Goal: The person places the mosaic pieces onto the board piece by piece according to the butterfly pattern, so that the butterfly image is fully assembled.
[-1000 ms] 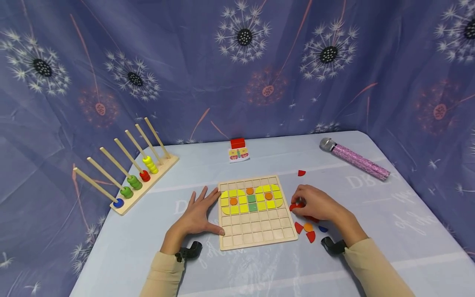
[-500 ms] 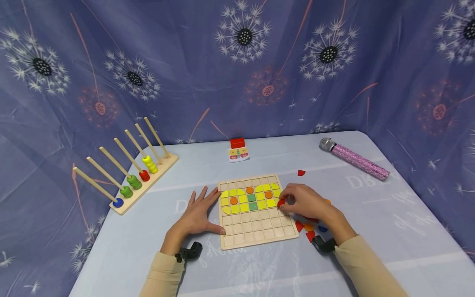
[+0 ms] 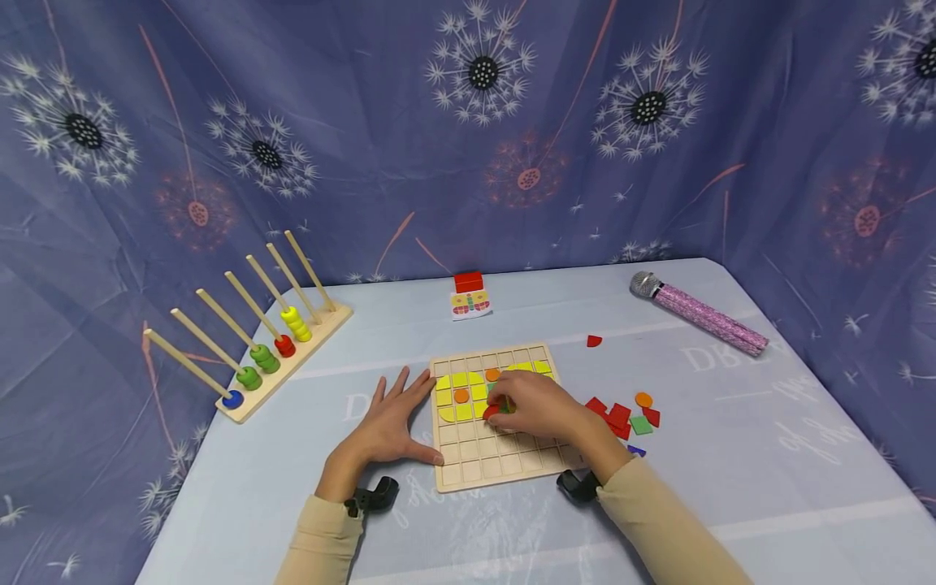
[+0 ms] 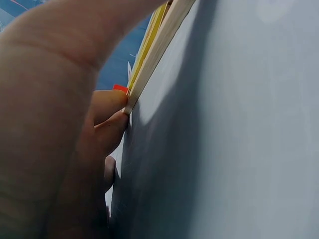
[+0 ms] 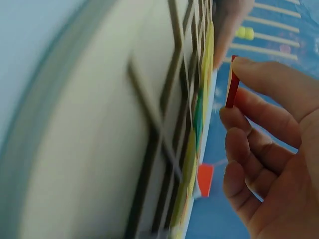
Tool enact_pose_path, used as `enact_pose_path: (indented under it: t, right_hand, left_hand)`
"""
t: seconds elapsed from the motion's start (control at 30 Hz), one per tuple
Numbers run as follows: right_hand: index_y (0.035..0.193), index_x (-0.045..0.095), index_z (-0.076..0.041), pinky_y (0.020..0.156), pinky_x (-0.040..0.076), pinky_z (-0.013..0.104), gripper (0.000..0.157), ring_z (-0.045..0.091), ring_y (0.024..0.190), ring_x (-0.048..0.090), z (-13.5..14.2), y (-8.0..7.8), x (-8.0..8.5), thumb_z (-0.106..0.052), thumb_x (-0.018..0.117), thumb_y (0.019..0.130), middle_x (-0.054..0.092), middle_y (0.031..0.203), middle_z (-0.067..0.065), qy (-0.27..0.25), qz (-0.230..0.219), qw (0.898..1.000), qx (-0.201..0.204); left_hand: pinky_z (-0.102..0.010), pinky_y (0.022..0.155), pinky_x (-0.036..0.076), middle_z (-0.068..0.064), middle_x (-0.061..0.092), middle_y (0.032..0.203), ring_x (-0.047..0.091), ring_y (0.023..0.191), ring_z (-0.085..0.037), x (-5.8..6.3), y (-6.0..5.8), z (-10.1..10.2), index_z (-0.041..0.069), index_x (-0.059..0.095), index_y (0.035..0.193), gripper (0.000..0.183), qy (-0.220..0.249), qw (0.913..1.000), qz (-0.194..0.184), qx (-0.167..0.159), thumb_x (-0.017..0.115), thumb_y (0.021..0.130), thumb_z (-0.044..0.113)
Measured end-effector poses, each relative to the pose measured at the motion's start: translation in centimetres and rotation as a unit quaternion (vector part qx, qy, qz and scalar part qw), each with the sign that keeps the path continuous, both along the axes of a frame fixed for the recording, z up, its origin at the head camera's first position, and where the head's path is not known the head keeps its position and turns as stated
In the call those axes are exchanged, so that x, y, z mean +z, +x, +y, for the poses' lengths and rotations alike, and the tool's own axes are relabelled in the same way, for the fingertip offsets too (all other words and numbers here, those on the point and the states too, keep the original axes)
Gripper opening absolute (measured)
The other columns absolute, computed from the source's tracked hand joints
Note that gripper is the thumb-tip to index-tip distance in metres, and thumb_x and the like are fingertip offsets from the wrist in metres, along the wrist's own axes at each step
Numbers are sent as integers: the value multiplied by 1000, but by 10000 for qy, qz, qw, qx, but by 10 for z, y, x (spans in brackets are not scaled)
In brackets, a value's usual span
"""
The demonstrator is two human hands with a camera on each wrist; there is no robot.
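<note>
A wooden grid board lies on the table with yellow tiles, orange discs and green squares in its upper cells. My left hand rests at the board's left edge, fingers spread, thumb touching its lower left side. Over the middle of the board, my right hand pinches a thin red tile between thumb and fingertips. The right wrist view has that tile edge-on, so its full outline is hidden. Part of the yellow and green pattern is covered by the right hand.
Loose red tiles, an orange disc and a green square lie right of the board. A single red piece sits farther back. Behind stand a picture card, a bead rack and a pink microphone.
My right hand has picked up a red tile from the loose pieces and carried it left over the board. My left hand has stayed in place.
</note>
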State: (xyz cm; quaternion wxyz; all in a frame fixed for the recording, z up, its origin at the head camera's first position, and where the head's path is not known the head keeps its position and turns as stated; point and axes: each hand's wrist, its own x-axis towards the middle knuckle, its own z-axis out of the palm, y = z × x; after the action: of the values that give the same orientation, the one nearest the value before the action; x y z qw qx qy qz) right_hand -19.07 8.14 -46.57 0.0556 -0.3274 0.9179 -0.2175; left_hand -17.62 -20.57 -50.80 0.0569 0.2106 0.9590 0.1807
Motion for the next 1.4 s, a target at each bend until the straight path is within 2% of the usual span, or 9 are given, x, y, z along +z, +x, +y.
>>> enact_pose_path:
  t: [0.17,0.27,0.47,0.6,0.87,1.07,1.27,1.4]
  right_hand:
    - [95,74,-24,74,48,29,22,7,83,55,-25,3,-4,-42,73,83,59,89,-13,324,213,9991,157]
    - [95,74,-22,70,47,27,22,6,75,51,-38,5,-5,-41,74,82,55,84,-14,402,349,9982,266]
    - [91,73,-21,62,43,23,21,6,68,48,-56,9,-6,-40,75,82,54,80,-14,399,626,9965,396]
    - [90,73,-22,63,43,24,19,5,69,48,-64,11,-6,-39,74,83,52,80,-14,411,695,9952,560]
    - [97,75,-24,70,46,23,16,4,78,49,-66,13,-7,-32,74,84,53,89,-13,398,504,9945,827]
    - [98,75,-26,68,43,20,13,4,77,46,-66,13,-9,-30,74,85,51,88,-14,255,470,9936,993]
    - [97,75,-25,68,43,19,12,4,76,46,-64,14,-8,-28,73,86,51,87,-14,253,357,9944,966]
    - [100,76,-22,75,46,22,15,5,82,50,-56,14,-4,-23,70,86,55,93,-12,210,152,9962,826]
  left_hand:
    - [-53,113,-7,10,15,159,-1,146,-24,-1,-1,-1,27,24,154,130,-25,10000,-6,-19,64,47,89]
    - [-54,112,-7,10,15,159,-1,146,-24,-1,-1,-2,27,24,154,129,-11,10000,26,-48,64,47,89]
    - [-55,112,-7,10,15,159,0,146,-25,-2,-2,-2,27,25,154,129,-3,10000,37,-58,63,47,89]
    - [-55,112,-7,10,15,159,0,146,-25,-1,-2,-3,26,24,154,129,42,9999,36,-97,65,48,88]
    - [-56,112,-5,8,16,159,1,146,-26,0,-2,-3,25,25,154,129,83,9998,39,-151,67,48,87]
    - [-55,112,-5,9,16,159,1,146,-26,1,-2,-3,25,25,154,129,78,9998,39,-151,67,48,87]
    - [-56,112,-5,8,16,159,2,146,-27,1,-2,-2,24,25,154,129,100,9998,51,-182,67,49,86]
    - [-55,112,-5,7,17,159,1,146,-26,1,-1,-2,24,26,154,129,89,9999,58,-136,67,48,86]
